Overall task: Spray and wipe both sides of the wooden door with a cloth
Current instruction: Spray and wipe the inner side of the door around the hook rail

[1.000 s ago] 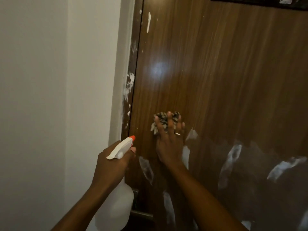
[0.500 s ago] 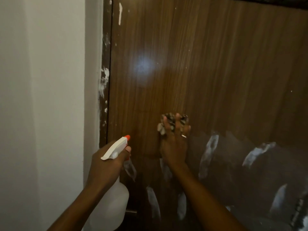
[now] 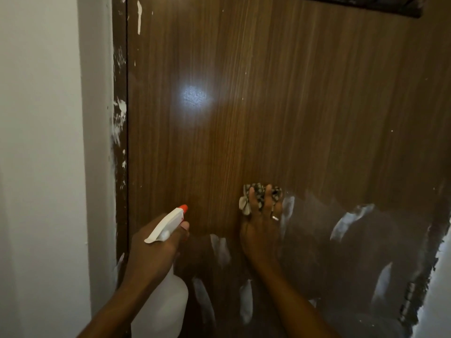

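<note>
Found wooden door [image 3: 268, 93] filling centre and right of view, brown grain running vertically, with a bright glare spot [image 3: 194, 96] on upper left of panel. Noted dark door frame [image 3: 120, 93] along left edge of door, flecked with white paint, and beyond it to the left a pale wall [image 3: 44, 142]. Recorded left grip [image 3: 156, 250] at lower left, closed round neck of spray bottle [image 3: 168, 306], one finger lying under the trigger head; white bottle body hanging below the hand, near the camera. Observed orange nozzle tip [image 3: 183, 208] aimed up and right at the door, near the panel; cannot tell whether touching. Recorded right grip [image 3: 262, 230] right of the bottle, back of hand towards camera, holding cloth [image 3: 246, 203] wadded under and between the fingers and pressing it against the door face at about mid-height of view. Noted cloth as patterned, dark and light, bunched, showing above and left of the fingertips. Seen a ring [image 3: 275, 217] on one finger of that hand. Logged darker lower portion of door below the hands, crossed by several white smears [image 3: 346, 223] from left to right. Noted dark strip [image 3: 353, 6] across top right of door; nature not determinable.
</note>
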`<state>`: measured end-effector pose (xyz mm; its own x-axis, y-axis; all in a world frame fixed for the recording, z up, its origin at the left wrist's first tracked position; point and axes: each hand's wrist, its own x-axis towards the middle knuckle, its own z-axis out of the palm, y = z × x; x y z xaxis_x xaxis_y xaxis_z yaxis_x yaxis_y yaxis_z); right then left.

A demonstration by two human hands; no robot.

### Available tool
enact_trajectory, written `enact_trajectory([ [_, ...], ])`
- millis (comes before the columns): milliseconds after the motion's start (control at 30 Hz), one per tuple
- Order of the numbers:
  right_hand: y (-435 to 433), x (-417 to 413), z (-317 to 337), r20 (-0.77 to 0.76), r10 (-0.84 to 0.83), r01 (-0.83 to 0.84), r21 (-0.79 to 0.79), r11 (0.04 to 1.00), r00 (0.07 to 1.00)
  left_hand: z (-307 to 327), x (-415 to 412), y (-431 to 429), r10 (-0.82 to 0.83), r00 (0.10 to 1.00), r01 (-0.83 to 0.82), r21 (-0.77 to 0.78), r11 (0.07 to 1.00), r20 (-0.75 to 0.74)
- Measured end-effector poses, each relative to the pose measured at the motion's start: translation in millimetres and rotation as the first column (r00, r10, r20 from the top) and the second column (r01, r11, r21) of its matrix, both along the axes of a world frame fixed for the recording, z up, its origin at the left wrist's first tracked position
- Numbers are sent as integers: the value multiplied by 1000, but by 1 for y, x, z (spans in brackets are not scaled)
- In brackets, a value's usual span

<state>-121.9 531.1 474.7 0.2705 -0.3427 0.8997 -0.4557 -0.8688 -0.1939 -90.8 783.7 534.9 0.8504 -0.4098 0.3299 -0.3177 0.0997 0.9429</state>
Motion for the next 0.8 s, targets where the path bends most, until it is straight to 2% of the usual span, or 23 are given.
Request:
enact_trajectory([
  [33, -1, 6, 12, 57, -40, 39, 16, 999, 998, -3, 2, -6, 12, 1000, -12, -17, 1000, -8],
  [67, 2, 13, 21, 40, -47, 46, 18, 999, 998, -3, 2, -9, 48, 999, -48, -22, 999, -22],
  [133, 9, 19, 21, -84, 50, -54, -52, 997, 995, -5, 0, -18, 81, 996, -81, -10, 997, -22],
  [167, 6, 16, 11, -141, 85, -105, -142, 984, 986, -8, 1, -24, 66, 998, -67, -20, 998, -21],
  [200, -3, 11, -4, -205, 98, -146, -235, 961, 974, -5, -4, -26, 51, 998, -51, -9, 999, -33],
  [267, -24, -7, -31, -291, 105, -198, -311, 930, 951, -3, -9, -30, 2, 1000, -2, -11, 1000, -8],
  [333, -39, -25, -52, -244, 88, -154, -266, 952, 966, -4, -13, -36, -13, 1000, 13, 7, 1000, 15],
  [467, -53, -46, -23, -15, -27, 27, 27, 999, 1000, -5, -22, -49, -11, 1000, 11, -11, 1000, -19],
  [533, -52, -38, 8, 49, -109, 106, 61, 993, 993, -5, -27, -59, -51, 999, 51, 6, 999, -2],
  [567, -49, -33, 19, 56, -93, 90, 49, 995, 994, -7, -28, -65, -82, 997, 82, -8, 997, -6],
  [633, -47, -27, 22, -5, -13, 12, -65, 998, 1000, -8, -33, -77, -98, 994, 97, -24, 995, -48],
  [733, -63, -38, -9, -171, 58, -111, -319, 941, 984, -9, -45, -92, -77, 996, 77, 1, 997, -52],
  [800, -79, -54, -35, -204, 76, -143, -341, 929, 976, -9, -53, -101, -72, 997, 72, -5, 997, -33],
])
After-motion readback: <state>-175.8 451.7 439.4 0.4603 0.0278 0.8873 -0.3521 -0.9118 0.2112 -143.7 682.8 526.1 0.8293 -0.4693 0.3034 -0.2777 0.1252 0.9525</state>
